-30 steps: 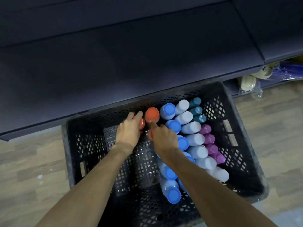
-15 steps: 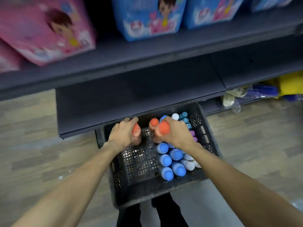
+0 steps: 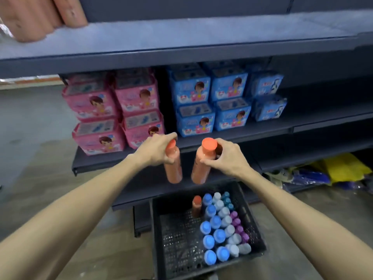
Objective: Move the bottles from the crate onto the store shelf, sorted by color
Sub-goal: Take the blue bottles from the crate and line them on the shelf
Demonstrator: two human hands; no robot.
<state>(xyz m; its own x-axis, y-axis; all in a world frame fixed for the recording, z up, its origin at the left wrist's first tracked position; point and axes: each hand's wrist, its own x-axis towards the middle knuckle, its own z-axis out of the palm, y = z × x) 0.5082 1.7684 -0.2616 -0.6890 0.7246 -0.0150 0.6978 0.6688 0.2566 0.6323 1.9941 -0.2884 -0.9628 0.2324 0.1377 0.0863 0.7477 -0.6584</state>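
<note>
My left hand (image 3: 156,149) grips an orange bottle (image 3: 174,166) by its neck, held upright in the air above the crate. My right hand (image 3: 227,156) grips a second orange bottle (image 3: 201,164) the same way, just to the right of the first. Below them the black crate (image 3: 256,235) stands on the floor. One more orange bottle (image 3: 196,206) stands at its back, beside rows of blue-capped bottles (image 3: 209,241), pale white ones (image 3: 227,221), teal ones (image 3: 226,200) and purple ones (image 3: 238,229). The crate's left half holds no bottles.
The dark store shelf (image 3: 201,53) rises in front. Several orange bottles (image 3: 30,15) stand at the top shelf's left end. Pink packs (image 3: 113,112) and blue packs (image 3: 214,102) fill the middle shelf. Yellow and blue bags (image 3: 331,172) lie at the lower right.
Both hands have lifted an orange bottle each out of the crate and raised them to mid-shelf height. The view has tilted up from the crate to the shelves.
</note>
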